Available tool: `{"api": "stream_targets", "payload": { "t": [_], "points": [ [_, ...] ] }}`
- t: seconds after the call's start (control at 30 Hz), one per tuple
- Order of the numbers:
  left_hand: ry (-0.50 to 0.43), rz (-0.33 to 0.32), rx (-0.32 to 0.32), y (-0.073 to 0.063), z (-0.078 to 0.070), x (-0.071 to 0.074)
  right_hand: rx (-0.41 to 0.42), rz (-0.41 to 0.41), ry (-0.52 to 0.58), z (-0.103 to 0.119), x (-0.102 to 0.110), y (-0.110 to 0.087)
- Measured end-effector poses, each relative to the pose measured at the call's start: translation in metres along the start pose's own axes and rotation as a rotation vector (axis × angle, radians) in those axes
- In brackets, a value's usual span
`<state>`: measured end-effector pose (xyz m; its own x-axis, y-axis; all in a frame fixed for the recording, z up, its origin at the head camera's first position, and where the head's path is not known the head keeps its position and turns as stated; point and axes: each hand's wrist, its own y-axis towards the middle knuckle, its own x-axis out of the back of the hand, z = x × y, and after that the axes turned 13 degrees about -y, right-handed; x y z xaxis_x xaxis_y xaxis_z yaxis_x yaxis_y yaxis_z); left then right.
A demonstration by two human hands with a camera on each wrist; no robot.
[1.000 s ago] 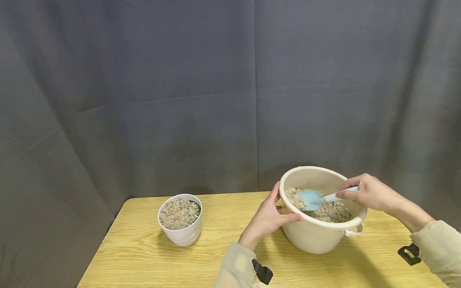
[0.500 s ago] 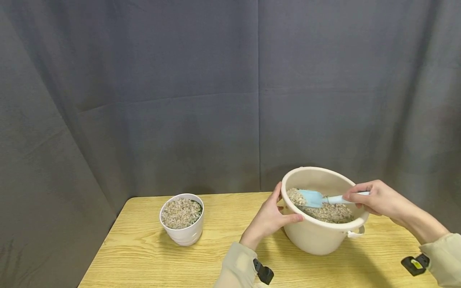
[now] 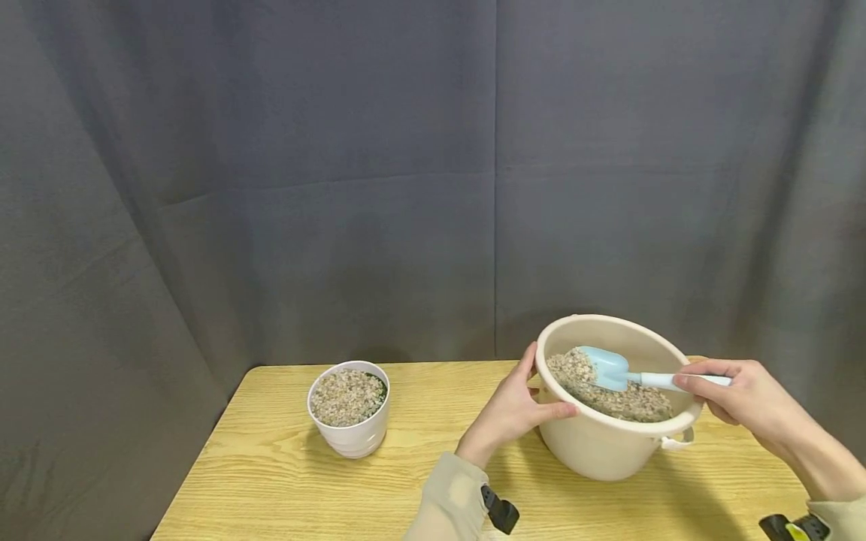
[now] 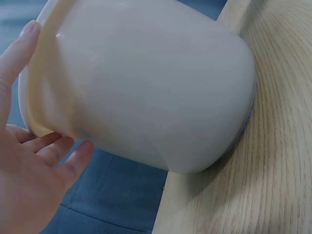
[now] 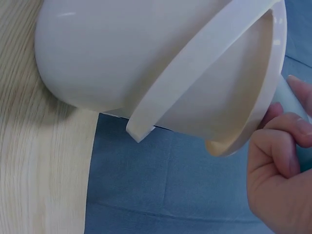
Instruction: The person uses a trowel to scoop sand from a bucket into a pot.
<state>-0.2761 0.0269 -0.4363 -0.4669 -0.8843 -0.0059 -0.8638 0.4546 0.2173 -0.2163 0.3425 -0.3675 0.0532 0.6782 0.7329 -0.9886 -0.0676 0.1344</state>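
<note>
My left hand point(image 3: 509, 415) grips the rim of a cream bucket point(image 3: 598, 451) on its left side, thumb on the near rim and fingers round the outer wall. Pale, coarse grit point(image 3: 629, 403) lies in the bucket, heaped toward the left. My right hand point(image 3: 761, 394) holds the handle of a light blue hand trowel point(image 3: 610, 370) over the bucket's right rim. The trowel's blade sits tilted at the grit, pointing left. In the right wrist view, curled fingers point(image 5: 282, 141) wrap the handle, and the rim hides the blade.
A white plant pot point(image 3: 355, 439), filled near its top with similar grit, stands on the left of the wooden table point(image 3: 271, 481). The bucket's white carrying handle point(image 5: 190, 63) hangs down its outer side. Behind the table hangs a grey curtain point(image 3: 372, 225).
My right hand has drawn the trowel to the right, and its blade has tipped over within the bucket. My left hand keeps its hold on the rim. The head view has shifted slightly.
</note>
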Motion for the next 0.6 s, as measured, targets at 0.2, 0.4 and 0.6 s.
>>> {"api": "stream_targets", "payload": {
  "t": [0.2, 0.4, 0.6],
  "points": [
    [0.011, -0.001, -0.002, 0.001, -0.001, -0.001, -0.019, -0.027, 0.086, -0.007, 0.000, -0.005],
    [0.024, -0.009, 0.012, 0.001, -0.003, -0.001, 0.004, -0.056, 0.173, -0.012, -0.003, -0.005],
    [0.039, -0.010, 0.007, 0.000, -0.004, -0.001, 0.005, -0.073, 0.164, -0.013, -0.004, -0.007]
  ]
}}
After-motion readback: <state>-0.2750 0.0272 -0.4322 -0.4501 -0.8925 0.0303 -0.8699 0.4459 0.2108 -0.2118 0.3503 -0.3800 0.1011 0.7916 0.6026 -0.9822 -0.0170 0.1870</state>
